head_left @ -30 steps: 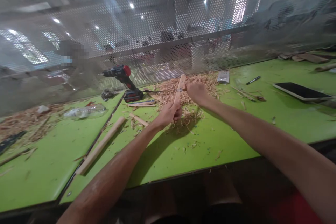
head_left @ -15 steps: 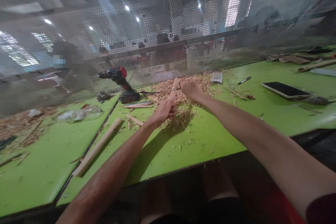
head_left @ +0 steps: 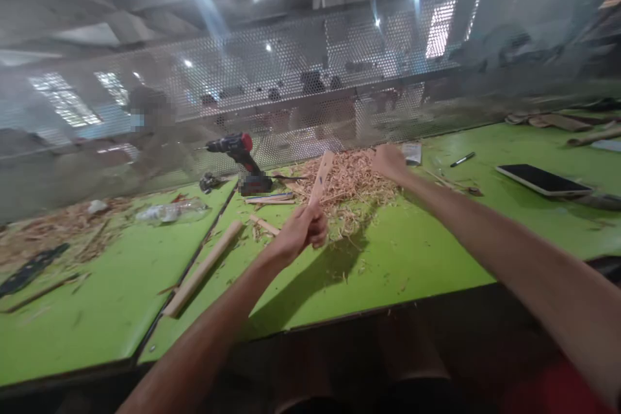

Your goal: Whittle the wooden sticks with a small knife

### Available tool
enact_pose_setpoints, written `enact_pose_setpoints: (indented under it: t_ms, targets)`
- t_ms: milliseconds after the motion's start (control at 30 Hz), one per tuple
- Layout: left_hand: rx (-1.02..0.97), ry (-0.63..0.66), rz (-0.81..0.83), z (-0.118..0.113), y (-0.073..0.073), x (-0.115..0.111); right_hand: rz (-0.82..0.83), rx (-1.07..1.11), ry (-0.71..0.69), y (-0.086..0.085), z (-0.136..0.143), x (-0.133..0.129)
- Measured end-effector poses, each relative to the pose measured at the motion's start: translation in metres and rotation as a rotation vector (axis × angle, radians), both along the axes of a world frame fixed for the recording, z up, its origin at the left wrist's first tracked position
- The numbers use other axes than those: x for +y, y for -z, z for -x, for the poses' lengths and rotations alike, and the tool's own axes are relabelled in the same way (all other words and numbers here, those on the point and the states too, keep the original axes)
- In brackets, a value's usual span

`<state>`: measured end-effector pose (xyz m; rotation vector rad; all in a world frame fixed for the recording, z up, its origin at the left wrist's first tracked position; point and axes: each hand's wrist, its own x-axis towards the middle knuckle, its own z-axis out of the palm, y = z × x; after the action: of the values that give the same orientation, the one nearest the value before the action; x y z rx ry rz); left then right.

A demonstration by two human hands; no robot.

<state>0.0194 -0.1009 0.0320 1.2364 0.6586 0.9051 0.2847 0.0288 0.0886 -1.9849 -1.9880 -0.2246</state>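
My left hand (head_left: 306,231) is wrapped around the lower end of a pale wooden strip (head_left: 321,180). The strip tilts up and away, and a small dark mark shows on its face. To the right, apart from the strip, my right hand (head_left: 389,162) is closed in a fist; what it grips is hidden and blurred. Curly wood shavings (head_left: 356,174) lie heaped under and behind both hands on the green tabletop (head_left: 412,259).
A cordless drill (head_left: 242,162) stands behind my left hand. Nearer lies a wooden rod (head_left: 204,268) beside the table seam. A phone (head_left: 543,180) and a pen (head_left: 462,159) lie on the right; a clear plastic bottle (head_left: 172,211) is on the left. Perforated mesh (head_left: 291,103) borders the back.
My right hand has moved right, away from the wooden strip, leaving a gap between them. My left hand keeps its hold on the strip. The whole view has shifted slightly.
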Motion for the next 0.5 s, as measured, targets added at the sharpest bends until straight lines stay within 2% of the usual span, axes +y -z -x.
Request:
enact_pose_setpoints:
  t_ms: [67, 133, 200, 300, 400, 500]
  targets:
    - [-0.055, -0.004, 0.003, 0.001, 0.000, -0.016, -0.020, 0.010, -0.007, 0.002, 0.015, -0.011]
    - [-0.096, -0.003, -0.004, 0.000, 0.001, -0.033, -0.021, 0.021, -0.091, 0.004, 0.037, -0.029]
    - [-0.092, -0.002, -0.019, -0.001, 0.003, -0.049, 0.018, 0.032, -0.201, 0.008, 0.058, -0.054]
    - [-0.021, -0.047, -0.060, 0.001, 0.005, -0.069, 0.065, 0.042, -0.294, 0.014, 0.080, -0.095]
    - [0.007, -0.117, -0.105, 0.006, 0.008, -0.078, 0.058, 0.055, -0.390, 0.016, 0.090, -0.125]
    - [-0.107, -0.211, -0.084, 0.006, 0.012, -0.080, 0.080, 0.006, -0.467, 0.016, 0.098, -0.142]
